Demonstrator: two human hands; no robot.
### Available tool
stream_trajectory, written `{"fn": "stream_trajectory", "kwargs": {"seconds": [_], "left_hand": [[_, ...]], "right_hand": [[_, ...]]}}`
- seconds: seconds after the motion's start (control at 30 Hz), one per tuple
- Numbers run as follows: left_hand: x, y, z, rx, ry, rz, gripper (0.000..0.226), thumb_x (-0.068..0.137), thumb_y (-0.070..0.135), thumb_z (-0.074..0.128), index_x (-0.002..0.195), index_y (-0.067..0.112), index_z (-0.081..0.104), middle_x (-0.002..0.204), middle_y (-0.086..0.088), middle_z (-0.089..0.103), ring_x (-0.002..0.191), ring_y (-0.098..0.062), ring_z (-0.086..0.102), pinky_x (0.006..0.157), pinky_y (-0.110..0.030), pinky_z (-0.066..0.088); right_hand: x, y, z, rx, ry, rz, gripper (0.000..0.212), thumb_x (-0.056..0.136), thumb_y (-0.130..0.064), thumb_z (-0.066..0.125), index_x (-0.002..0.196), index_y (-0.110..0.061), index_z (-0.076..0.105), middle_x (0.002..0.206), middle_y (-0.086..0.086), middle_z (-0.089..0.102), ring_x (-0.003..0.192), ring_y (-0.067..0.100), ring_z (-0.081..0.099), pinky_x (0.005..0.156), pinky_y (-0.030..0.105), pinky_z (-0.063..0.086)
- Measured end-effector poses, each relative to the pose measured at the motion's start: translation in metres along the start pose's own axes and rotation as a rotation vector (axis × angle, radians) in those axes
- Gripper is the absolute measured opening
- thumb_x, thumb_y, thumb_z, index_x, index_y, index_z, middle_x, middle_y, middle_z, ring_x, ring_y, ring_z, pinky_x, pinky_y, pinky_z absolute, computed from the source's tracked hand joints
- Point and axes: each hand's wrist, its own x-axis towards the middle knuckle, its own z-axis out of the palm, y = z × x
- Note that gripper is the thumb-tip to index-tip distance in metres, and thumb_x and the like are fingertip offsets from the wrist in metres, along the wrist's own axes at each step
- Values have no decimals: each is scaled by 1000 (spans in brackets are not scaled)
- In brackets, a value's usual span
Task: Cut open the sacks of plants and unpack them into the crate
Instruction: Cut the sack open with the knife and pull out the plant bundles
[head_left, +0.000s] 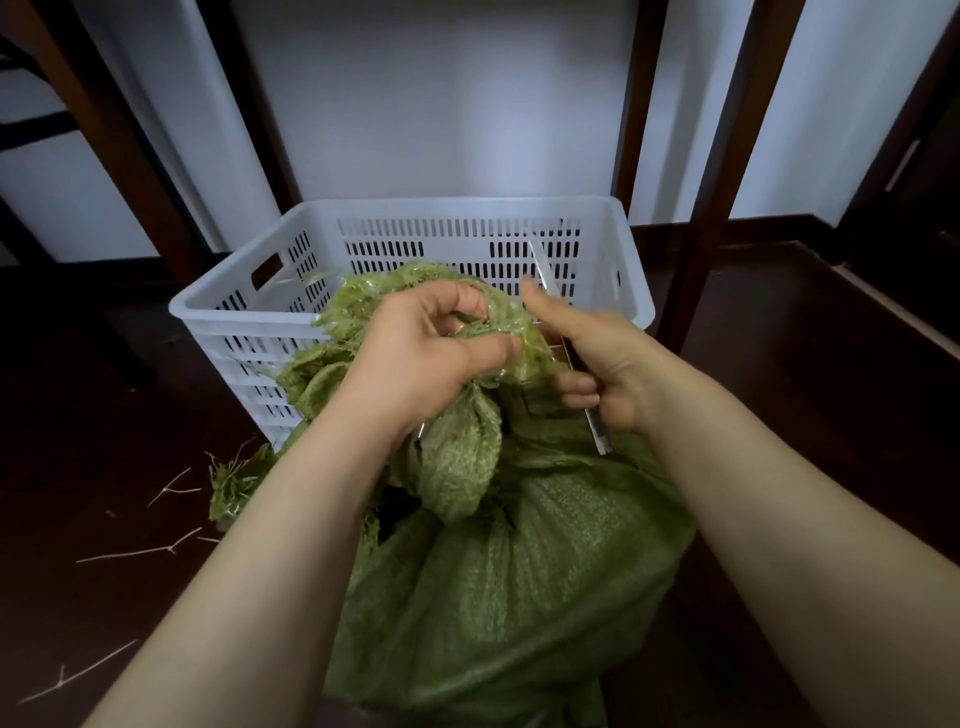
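**Out of sight**

The sack (509, 597) runs off the near edge, and its weave hides what it holds. Its bunched top and both hands cover much of the crate (415, 208), inside and near wall. The right hand (608, 364) hides the cutter's (597, 434) middle. Some left hand (415, 358) fingers curl unseen into cloth.

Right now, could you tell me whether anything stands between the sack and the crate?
Nothing visible does: the crate stands open-topped directly behind the sack, whose bunched neck the left hand grips.

no readable text, labels or brand marks, green sack (519, 571) and white crate (415, 218) (both unprinted)
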Motion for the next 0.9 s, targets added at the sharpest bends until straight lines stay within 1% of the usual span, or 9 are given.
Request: {"fn": "stream_trajectory", "kwargs": {"seconds": [0.07,0.17,0.33,0.5,0.57,0.63,0.73,0.8,0.9], "left_hand": [[1,-4,2,4,-33,6,32,60,17,83,84,14,62,87,-31,64,71,-36,60,81,-52,52],[2,-10,6,-11,-37,-6,26,73,-6,72,80,13,57,80,-10,66,70,-21,59,77,-42,54],[5,-12,7,49,-15,5,21,70,7,78,85,14,65,92,-19,70,80,-34,67,81,-52,55],[-4,-9,11,147,-112,25,29,72,19,80,97,15,67,96,-19,69,82,-37,65,83,-45,55],[-5,-4,3,72,-124,-46,21,77,25,76,94,15,68,90,-8,70,70,-24,62,71,-24,55],[-7,2,-4,13,-127,-137,22,81,38,68,83,16,71,79,-3,73,64,-21,67,60,-15,53],[-5,-3,1,-135,-26,-261,23,85,30,68,73,10,69,68,-7,72,63,-24,68,66,-30,58],[-1,-10,8,-203,58,-314,21,88,22,66,72,8,67,66,-8,70,65,-24,65,74,-40,57],[5,-18,8,-296,149,-389,20,90,25,64,77,10,69,70,-8,73,73,-26,70,82,-45,56]], "right_hand": [[-2,2,1,139,-110,57,33,67,-42,72,79,-15,58,56,-4,55,27,2,24,30,10,15],[0,4,6,221,-50,48,27,73,-31,73,79,-8,60,46,-3,55,24,1,25,26,10,17],[2,-1,19,272,242,-88,44,73,-11,79,109,4,57,51,6,60,23,5,41,26,11,26],[6,8,20,259,306,-124,31,72,-9,80,97,1,65,75,12,69,51,18,66,45,24,52],[7,5,17,189,262,-170,20,74,-12,79,87,-4,66,78,12,71,62,22,68,59,32,59],[2,1,14,109,187,-199,15,78,-20,76,80,-9,66,71,8,72,61,20,68,63,33,59],[-8,-4,13,-156,118,-187,33,85,-45,64,87,-12,64,46,-5,55,36,8,46,36,17,40],[-11,-10,11,-394,167,-209,39,91,-53,50,101,-17,58,59,-1,58,35,7,37,34,17,30],[-17,-23,4,-641,256,-324,21,99,-38,44,103,-19,54,89,4,66,43,11,45,42,23,36]]}}
